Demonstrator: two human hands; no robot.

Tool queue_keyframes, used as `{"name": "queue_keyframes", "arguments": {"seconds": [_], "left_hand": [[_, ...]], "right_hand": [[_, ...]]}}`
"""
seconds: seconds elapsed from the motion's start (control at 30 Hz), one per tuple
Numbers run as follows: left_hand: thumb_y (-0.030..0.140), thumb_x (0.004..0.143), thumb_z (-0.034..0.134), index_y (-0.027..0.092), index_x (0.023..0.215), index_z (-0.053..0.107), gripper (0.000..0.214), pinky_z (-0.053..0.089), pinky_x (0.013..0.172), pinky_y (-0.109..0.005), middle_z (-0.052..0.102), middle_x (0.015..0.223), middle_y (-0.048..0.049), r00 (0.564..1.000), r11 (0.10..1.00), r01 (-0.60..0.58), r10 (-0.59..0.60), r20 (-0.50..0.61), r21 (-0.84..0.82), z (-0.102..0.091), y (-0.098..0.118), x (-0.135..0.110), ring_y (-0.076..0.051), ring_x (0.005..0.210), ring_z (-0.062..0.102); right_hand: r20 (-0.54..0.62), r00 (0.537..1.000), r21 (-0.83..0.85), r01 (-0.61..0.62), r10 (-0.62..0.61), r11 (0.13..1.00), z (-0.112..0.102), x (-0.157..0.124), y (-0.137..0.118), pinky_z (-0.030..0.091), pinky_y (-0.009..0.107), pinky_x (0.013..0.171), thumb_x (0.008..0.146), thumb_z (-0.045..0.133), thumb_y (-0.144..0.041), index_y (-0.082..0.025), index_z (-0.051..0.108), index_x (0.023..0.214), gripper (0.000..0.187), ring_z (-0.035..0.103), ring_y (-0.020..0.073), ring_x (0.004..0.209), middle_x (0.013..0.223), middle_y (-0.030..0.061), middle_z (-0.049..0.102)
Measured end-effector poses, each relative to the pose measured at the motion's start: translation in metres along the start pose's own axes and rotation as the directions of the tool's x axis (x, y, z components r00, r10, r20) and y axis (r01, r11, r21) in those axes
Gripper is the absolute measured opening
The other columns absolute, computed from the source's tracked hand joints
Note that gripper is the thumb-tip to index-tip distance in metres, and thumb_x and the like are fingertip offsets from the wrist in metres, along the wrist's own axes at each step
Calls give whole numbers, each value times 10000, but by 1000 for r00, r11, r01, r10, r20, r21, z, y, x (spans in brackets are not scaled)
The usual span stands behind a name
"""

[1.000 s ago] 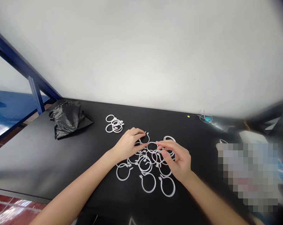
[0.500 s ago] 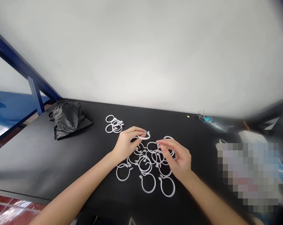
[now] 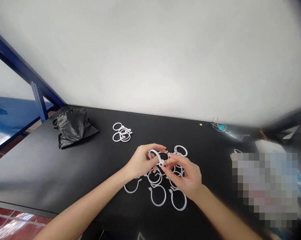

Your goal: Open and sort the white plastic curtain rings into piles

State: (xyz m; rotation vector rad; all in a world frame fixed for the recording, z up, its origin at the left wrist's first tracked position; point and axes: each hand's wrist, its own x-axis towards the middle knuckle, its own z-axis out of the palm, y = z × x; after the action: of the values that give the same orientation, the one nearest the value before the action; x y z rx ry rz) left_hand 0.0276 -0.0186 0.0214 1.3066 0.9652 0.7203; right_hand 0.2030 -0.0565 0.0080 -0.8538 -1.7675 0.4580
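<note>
The left hand and right hand are closed on one white plastic ring, held just above the ring pile at mid-surface; the ring appears light and stiff, and is best gripped at its clasp tab.

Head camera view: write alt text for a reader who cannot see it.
A person's left hand and right hand hold a white plastic ring between them, above a heap of similar rings on a black table. A black plastic bag lies farther left.
</note>
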Motion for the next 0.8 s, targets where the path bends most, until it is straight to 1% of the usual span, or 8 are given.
{"name": "queue_keyframes", "arguments": {"seconds": [0.1,0.2,0.33,0.47,0.53,0.63,0.7,0.8], "left_hand": [[115,777,557,193,1204,605,437,406,341,-121,675,1137,-88,1000,1000,-26,26,11,7,0,-1,-1,-7,411,518],[75,739,552,212,1254,551,533,385,341,-118,670,1152,-84,999,999,-35,35,30,13,0,-4,-1,2,396,511],[109,758,582,202,1177,583,429,364,348,-119,658,1158,-79,999,1000,-18,18,43,8,2,-6,-1,7,403,508],[305,923,482,207,1179,571,288,377,367,-155,625,1159,-79,999,997,-25,27,34,-73,4,-3,-5,-2,426,467],[384,973,415,218,1207,557,320,401,419,-176,609,1156,-77,995,992,-80,85,52,-96,4,0,-8,-16,476,455],[400,951,511,235,1252,516,343,398,497,-190,591,1134,-62,979,985,-167,171,106,-51,4,4,-11,-41,570,449],[391,936,552,217,1210,525,326,387,527,-197,601,1039,-47,973,980,-198,195,123,15,5,4,-11,-63,619,466],[412,970,483,186,1096,539,265,379,554,-212,605,881,-32,971,977,-206,197,134,58,6,2,-10,-112,711,530]], "right_hand": [[-21,1000,-9,13,-14,1000,-2,2,1,619,284,630,837,641,-72,-265,622,1161,378,697,141,595,797,11,735],[51,998,34,31,-32,999,-3,6,-1,607,289,574,813,698,-149,-257,667,1104,312,679,149,582,810,27,733],[71,997,60,4,-9,998,-2,9,-2,587,267,526,820,676,-132,-244,719,999,215,668,145,570,798,34,734],[-7,999,17,-34,34,999,0,8,0,596,298,569,825,657,-106,-237,727,920,176,693,175,613,742,29,739],[-27,996,23,-79,80,997,0,6,1,594,315,584,826,661,-116,-231,722,873,139,688,181,607,684,19,725],[-31,981,94,-189,193,977,-1,5,2,587,296,559,824,680,-139,-222,720,846,95,682,172,597,666,13,709],[-23,955,179,-287,296,941,-2,4,3,593,278,542,828,691,-164,-220,725,864,74,685,158,586,707,17,716],[22,906,306,-408,422,860,-3,6,4,599,255,509,843,689,-201,-219,741,871,62,686,144,551,715,16,715]]}}
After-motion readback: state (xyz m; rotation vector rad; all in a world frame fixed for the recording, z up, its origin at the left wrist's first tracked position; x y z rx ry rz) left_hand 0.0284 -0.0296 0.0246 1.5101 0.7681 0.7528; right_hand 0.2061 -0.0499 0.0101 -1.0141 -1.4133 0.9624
